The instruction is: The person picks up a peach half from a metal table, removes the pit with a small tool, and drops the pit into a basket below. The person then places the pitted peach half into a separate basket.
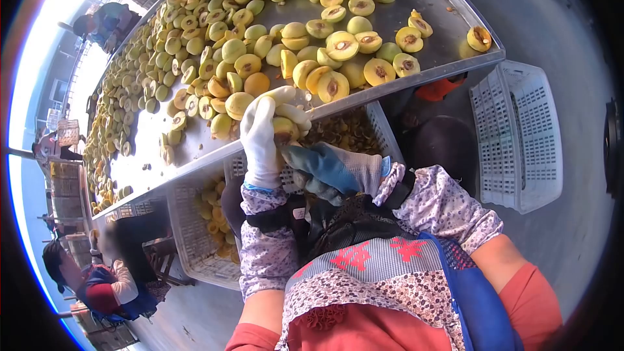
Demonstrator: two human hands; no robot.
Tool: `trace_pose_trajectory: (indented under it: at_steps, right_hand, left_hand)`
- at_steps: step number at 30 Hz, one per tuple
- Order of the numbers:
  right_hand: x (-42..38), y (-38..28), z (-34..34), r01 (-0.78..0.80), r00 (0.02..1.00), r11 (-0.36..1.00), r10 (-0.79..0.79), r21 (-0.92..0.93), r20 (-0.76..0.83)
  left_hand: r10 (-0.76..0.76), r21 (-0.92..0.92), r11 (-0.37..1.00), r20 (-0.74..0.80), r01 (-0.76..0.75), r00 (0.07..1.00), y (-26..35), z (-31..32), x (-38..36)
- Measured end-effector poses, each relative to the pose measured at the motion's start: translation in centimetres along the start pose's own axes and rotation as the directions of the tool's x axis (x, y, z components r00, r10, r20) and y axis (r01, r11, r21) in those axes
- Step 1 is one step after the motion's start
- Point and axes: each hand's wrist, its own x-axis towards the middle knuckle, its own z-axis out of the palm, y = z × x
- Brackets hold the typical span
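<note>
My left hand [261, 136], in a white glove, is closed around a halved yellow-green fruit [285, 129] that looks like an apricot or plum, just off the table's front edge. My right hand [331, 168], in a blue-and-grey glove, is curled shut right beside that fruit. Whatever its fingers hold, if anything, is hidden. Many cut fruit halves [333, 86] lie on the metal table [448, 32] beyond my hands, several with brown stones showing.
Under the table edge stand a crate of brown stones or scraps [344, 131] and a white crate [185, 234] with fruit halves. Another white plastic crate [520, 136] is at the right. A co-worker [104, 286] sits at the lower left; others are farther back.
</note>
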Motion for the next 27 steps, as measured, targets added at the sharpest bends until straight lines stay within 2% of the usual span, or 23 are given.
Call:
trace_pose_trajectory:
  at_steps: [1, 3, 4, 5, 6, 7, 8, 9, 10, 11, 13, 14, 16, 17, 18, 19, 20, 21, 23, 25, 26, 27]
  right_hand:
    - [-0.1, 0.1, 0.0, -0.018, 0.995, 0.991, 0.006, 0.133, 0.095]
    - [-0.5, -0.1, 0.4, -0.023, 0.999, 0.996, 0.019, 0.089, 0.045]
    - [-0.6, -0.3, 0.6, -0.034, 0.999, 0.998, 0.034, 0.045, -0.005]
    - [-0.4, 0.0, 0.7, -0.034, 0.999, 0.998, 0.034, 0.045, -0.007]
    - [-0.1, 0.4, 0.7, 0.047, 0.993, 0.995, -0.056, -0.091, -0.099]
    - [0.1, 0.6, 0.9, 0.114, 0.972, 0.966, -0.157, -0.232, -0.177]
    - [-0.1, 0.7, 1.1, 0.112, 0.971, 0.966, -0.156, -0.233, -0.179]
    - [-0.5, 0.5, 1.6, 0.075, 0.990, 0.997, -0.075, -0.004, -0.119]
    - [-0.7, 0.4, 1.8, 0.019, 0.999, 0.975, -0.010, 0.222, -0.042]
    - [-0.6, 0.5, 1.7, 0.021, 0.999, 0.975, -0.012, 0.221, -0.043]
    - [-0.2, 0.6, 1.1, -0.029, 0.998, 0.961, 0.014, 0.275, 0.054]
    - [-0.2, 0.4, 0.5, -0.028, 0.998, 0.961, 0.014, 0.276, 0.053]
    - [-0.2, -0.4, -0.4, -0.138, 0.980, 0.982, 0.117, 0.132, 0.160]
    - [-0.2, -0.4, -0.2, -0.141, 0.979, 0.982, 0.119, 0.126, 0.164]
    - [-0.2, -0.3, 0.3, 0.066, 0.996, 0.997, -0.064, -0.032, 0.058]
    - [-0.2, -0.2, 0.6, 0.255, 0.964, 0.945, -0.264, -0.204, -0.018]
    - [1.2, 1.2, 0.1, 0.348, 0.918, 0.855, -0.394, -0.385, -0.046]
    - [1.8, 1.9, -0.1, 0.350, 0.917, 0.853, -0.396, -0.387, -0.044]
    - [1.9, 2.8, -0.5, 0.263, 0.858, 0.558, -0.509, -0.787, -0.074]
    - [1.1, 2.8, -0.7, 0.295, 0.844, 0.584, -0.530, -0.756, -0.080]
    - [1.6, 3.4, -1.2, 0.181, 0.876, 0.632, -0.452, -0.753, -0.169]
    - [1.8, 3.8, -1.5, 0.060, 0.891, 0.678, -0.368, -0.733, -0.268]
  left_hand:
    - [0.002, 0.001, 1.000, 0.002, -0.002, 1.000, -0.1, 0.3, -0.1]
    - [0.039, -0.065, 0.997, -0.103, -0.046, 0.994, -0.1, 0.7, -0.4]
    - [0.041, -0.065, 0.997, -0.100, -0.047, 0.994, -0.1, 0.8, -0.3]
    - [0.015, 0.015, 1.000, -0.074, -0.014, 0.997, -0.1, 0.9, -0.1]
    - [-0.014, 0.094, 0.995, -0.051, 0.019, 0.999, -0.2, 0.9, -0.1]
    - [-0.015, 0.092, 0.996, -0.051, 0.020, 0.999, -0.3, 1.0, -0.2]
    - [0.064, 0.080, 0.995, -0.061, -0.059, 0.996, -0.4, 1.1, -0.3]
    - [0.142, 0.069, 0.988, -0.071, -0.137, 0.987, -0.5, 1.2, -0.4]
    - [0.142, 0.068, 0.988, -0.070, -0.137, 0.987, -0.6, 1.4, -0.4]
    - [0.097, -0.030, 0.995, -0.101, -0.100, 0.990, -0.6, 1.7, -0.4]
    - [-0.005, -0.226, 0.974, -0.150, -0.030, 0.989, -0.7, 2.0, -0.4]
    - [-0.005, -0.225, 0.974, -0.149, -0.029, 0.989, -0.7, 1.5, -0.3]
    - [-0.042, -0.196, 0.979, 0.043, 0.050, 0.998, -0.6, 0.0, -0.1]
    - [-0.039, -0.196, 0.980, 0.036, 0.045, 0.999, -0.8, -0.1, -0.2]
    - [-0.037, -0.299, 0.953, 0.009, 0.038, 0.999, -0.8, 0.2, -0.3]
    - [-0.039, -0.397, 0.917, -0.015, 0.030, 0.999, -0.7, 0.6, -0.4]
    - [-0.082, -0.462, 0.886, -0.063, 0.044, 0.995, -0.5, 0.9, -0.5]
    - [-0.079, -0.461, 0.887, -0.062, 0.041, 0.995, -0.6, 0.4, 0.0]
    - [-0.145, -0.784, 0.616, -0.018, 0.076, 0.989, -0.7, -1.6, 1.0]
    - [-0.133, -0.573, 0.819, -0.231, -0.024, 0.964, 1.6, -1.3, 0.0]
    - [-0.051, -0.344, 0.936, -0.331, -0.070, 0.942, 3.5, -3.2, -1.4]
    - [0.333, 0.329, 0.918, -0.343, -0.220, 0.878, 3.0, -6.0, -2.2]
